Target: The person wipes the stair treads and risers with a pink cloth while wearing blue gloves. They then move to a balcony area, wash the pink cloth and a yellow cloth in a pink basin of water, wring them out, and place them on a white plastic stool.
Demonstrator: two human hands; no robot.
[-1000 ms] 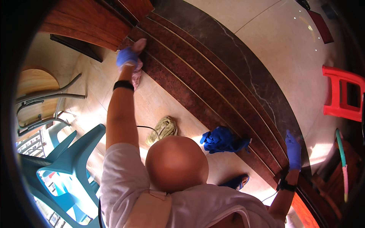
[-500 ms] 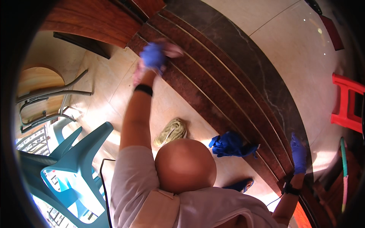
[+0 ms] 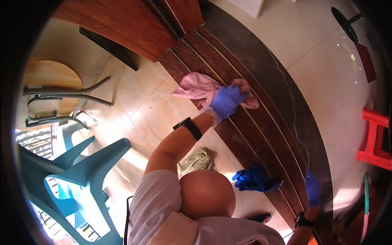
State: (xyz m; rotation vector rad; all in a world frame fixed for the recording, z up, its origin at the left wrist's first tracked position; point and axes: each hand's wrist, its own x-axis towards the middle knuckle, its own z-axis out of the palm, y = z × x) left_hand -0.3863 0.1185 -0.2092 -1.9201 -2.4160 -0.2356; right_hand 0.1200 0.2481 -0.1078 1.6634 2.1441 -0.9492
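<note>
My left hand (image 3: 229,101), in a blue glove, is closed on a crumpled pink cloth (image 3: 194,85) against the dark red stone step (image 3: 257,136) striped with metal strips. My right hand (image 3: 312,188), also gloved, rests with straight fingers near the right end of the strips, beside the curved dark marble band (image 3: 310,147). A bunched blue cloth (image 3: 251,180) lies on the step left of that hand. A pale green fibrous cloth (image 3: 196,160) is on the tiled floor behind my left arm, partly hidden.
Red-brown wooden panels (image 3: 139,28) border the top left of the steps. A folded wood-and-metal chair (image 3: 61,73) and teal plastic chairs (image 3: 94,171) stand left. A red plastic stool (image 3: 369,147) and a green-pink hose-like piece (image 3: 366,196) are right. A dark shoe (image 3: 261,218) lies low.
My left hand has swept the pink cloth from beside the wooden panel rightward and downward along the step. My right hand stays by the step's right end. The whole view has shifted slightly.
</note>
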